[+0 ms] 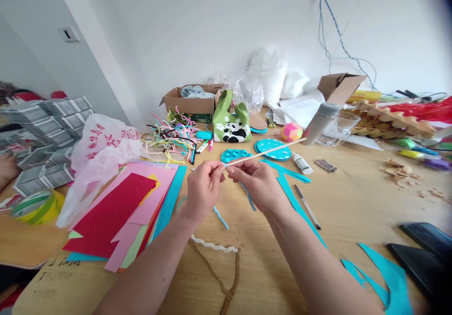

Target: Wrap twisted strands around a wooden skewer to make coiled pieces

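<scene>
My left hand (203, 188) and my right hand (256, 181) meet above the wooden table (353, 202). Both pinch the near end of a thin wooden stick (268, 151) that slants up and to the right. The fingers of both hands are closed on it. A light blue strip (247, 197) hangs below my right hand, and another blue strip (221, 217) lies under my left. Teal paper discs (273, 149) and a teal blob shape (235, 155) lie just beyond the stick.
Stacked coloured paper sheets (123, 211) lie at left beside a plastic bag (102, 150) and tape rolls (37, 206). Pipe cleaners (173, 136), markers, a panda bag (231, 124), cardboard boxes, a glue tube (302, 163), a pen (307, 206), teal offcuts (384, 277) and dark phones (423, 254) surround the hands.
</scene>
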`<state>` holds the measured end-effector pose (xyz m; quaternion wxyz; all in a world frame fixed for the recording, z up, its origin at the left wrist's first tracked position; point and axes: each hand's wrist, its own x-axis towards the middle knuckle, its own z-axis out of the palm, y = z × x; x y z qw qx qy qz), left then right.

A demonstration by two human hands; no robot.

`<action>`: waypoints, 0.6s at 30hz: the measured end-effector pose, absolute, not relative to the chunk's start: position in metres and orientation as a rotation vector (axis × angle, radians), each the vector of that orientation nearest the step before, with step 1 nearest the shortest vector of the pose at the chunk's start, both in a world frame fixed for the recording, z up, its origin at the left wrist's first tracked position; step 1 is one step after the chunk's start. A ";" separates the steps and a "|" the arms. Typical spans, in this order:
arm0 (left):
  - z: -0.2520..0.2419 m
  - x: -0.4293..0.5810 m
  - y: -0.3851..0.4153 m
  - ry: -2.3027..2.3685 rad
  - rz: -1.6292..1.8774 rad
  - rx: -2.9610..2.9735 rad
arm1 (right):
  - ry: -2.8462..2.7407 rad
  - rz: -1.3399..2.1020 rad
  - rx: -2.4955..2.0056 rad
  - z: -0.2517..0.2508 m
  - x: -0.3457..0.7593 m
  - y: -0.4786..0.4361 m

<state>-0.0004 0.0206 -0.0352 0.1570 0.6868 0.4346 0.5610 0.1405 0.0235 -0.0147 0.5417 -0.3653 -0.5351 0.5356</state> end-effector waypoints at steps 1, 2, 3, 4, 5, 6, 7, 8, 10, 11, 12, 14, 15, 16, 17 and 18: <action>-0.034 0.001 0.020 1.210 1.550 1.857 | -1.284 1.238 -0.879 -0.015 0.140 0.024; -0.032 0.002 0.021 1.168 1.504 1.752 | -1.300 1.202 -0.892 -0.016 0.139 0.024; -0.030 0.002 0.021 1.128 1.461 1.653 | -1.320 1.165 -0.907 -0.017 0.139 0.024; -0.029 0.002 0.022 1.091 1.423 1.558 | -1.345 1.125 -0.927 -0.018 0.139 0.025; -0.027 0.002 0.024 1.059 1.391 1.464 | -1.376 1.082 -0.950 -0.018 0.139 0.025; -0.026 0.001 0.025 1.026 1.354 1.371 | -1.410 1.037 -0.972 -0.019 0.139 0.026; -0.024 -0.001 0.027 0.989 1.310 1.281 | -1.446 0.995 -0.992 -0.020 0.140 0.026; -0.023 -0.003 0.028 0.948 1.258 1.200 | -1.481 0.957 -1.009 -0.021 0.140 0.027; -0.019 -0.007 0.030 0.880 1.147 1.085 | -1.544 0.903 -1.028 -0.022 0.142 0.027; -0.018 -0.009 0.030 0.863 1.103 1.060 | -1.568 0.889 -1.031 -0.021 0.142 0.027; -0.017 -0.010 0.030 0.855 1.082 1.057 | -1.583 0.885 -1.035 -0.021 0.143 0.026; -0.016 -0.011 0.029 0.859 1.098 1.118 | -1.583 0.900 -1.051 -0.019 0.143 0.026; -0.016 -0.011 0.028 0.871 1.114 1.185 | -1.570 0.916 -1.062 -0.018 0.144 0.026; -0.016 -0.010 0.027 0.893 1.129 1.271 | -1.553 0.937 -1.070 -0.017 0.144 0.026; -0.017 -0.010 0.026 0.928 1.142 1.374 | -1.535 0.962 -1.072 -0.016 0.145 0.026; -0.018 -0.009 0.025 0.974 1.153 1.492 | -1.520 0.988 -1.068 -0.015 0.145 0.026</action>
